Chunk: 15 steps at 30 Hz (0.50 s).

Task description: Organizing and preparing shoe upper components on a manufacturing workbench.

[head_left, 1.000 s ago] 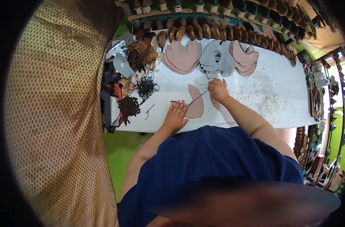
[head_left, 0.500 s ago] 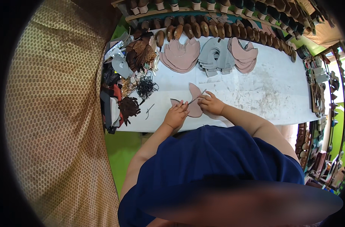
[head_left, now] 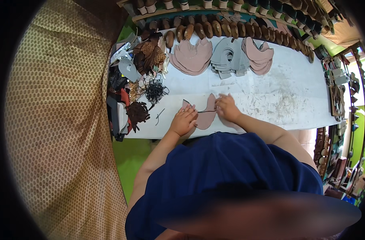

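Left grip [head_left: 184, 119], yours: palm down, fingers loosely spread and nearly flat, resting on the left part of the pink piece. Right grip [head_left: 228, 108], yours: fingers bent and narrow, at the right edge of the same piece; you cannot tell whether they pinch anything.

One curved pink piece [head_left: 207, 120], dark line along part of its edge, lying flat between your two grips. One thin dark strip [head_left: 206, 111], crossing the piece from your left fingertips to your right.

Loose dark strands [head_left: 160, 114], just left of your left grip. Dark brown bundle [head_left: 137, 113], farther left. Black cord tangle [head_left: 155, 91], ahead and left of it.

Ahead of your grips, well apart: pink stack [head_left: 192, 60]; grey stack [head_left: 230, 60], ahead of your right grip; second pink stack [head_left: 259, 62], farther right. White counter [head_left: 304, 86], beneath both grips.
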### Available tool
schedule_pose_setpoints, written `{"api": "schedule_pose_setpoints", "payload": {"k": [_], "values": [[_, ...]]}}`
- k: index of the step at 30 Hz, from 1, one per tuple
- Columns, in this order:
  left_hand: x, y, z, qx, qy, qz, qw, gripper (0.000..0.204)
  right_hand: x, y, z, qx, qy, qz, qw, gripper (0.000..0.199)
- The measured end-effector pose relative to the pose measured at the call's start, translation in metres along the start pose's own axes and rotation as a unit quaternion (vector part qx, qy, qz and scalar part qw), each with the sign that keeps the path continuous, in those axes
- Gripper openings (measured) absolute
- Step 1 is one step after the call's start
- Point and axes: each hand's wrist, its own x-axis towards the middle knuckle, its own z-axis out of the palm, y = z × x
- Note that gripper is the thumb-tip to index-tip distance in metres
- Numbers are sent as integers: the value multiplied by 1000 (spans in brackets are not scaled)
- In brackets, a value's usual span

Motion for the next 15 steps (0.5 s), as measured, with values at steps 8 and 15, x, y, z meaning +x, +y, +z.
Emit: {"api": "schedule_pose_setpoints", "payload": {"k": [8,15], "values": [[-1,7,31,45,-65,-24,997,83,0,35,-11,10,-38,76,996,14],[0,5,30,52,-75,-12,996,84,2,26,-6,2,-32,75,997,16]]}}
